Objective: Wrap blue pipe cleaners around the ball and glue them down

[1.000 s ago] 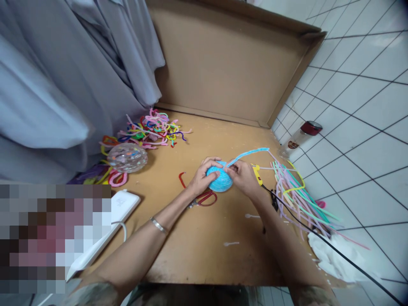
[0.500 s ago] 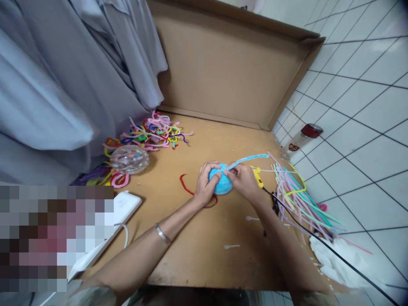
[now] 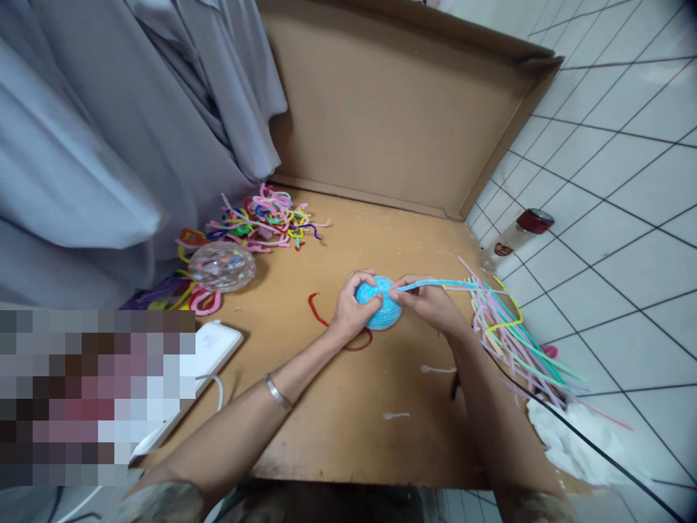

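Note:
A round, coiled light-blue piece (image 3: 385,314) is held above the middle of the wooden table. My left hand (image 3: 353,305) is wrapped round its left side, with the thumb on its top. At its right edge my right hand (image 3: 430,301) pinches a light-blue fuzzy strip (image 3: 446,283), which stretches out to the right over that hand. Beneath my left wrist, a red fuzzy strip (image 3: 317,311) lies curled on the table.
Colourful fuzzy strips (image 3: 272,218) and a clear faceted ball (image 3: 222,266) lie at the left. Loose pastel strips (image 3: 512,334), a black cable (image 3: 577,428), white tissue (image 3: 571,443) and a red-lidded bottle (image 3: 517,236) are at the right. Cardboard (image 3: 392,109) stands behind.
My right hand has moved a little right and turned, now covering most of the yellow tool. The blue strip's free end has swung lower and further right. My left hand keeps its hold.

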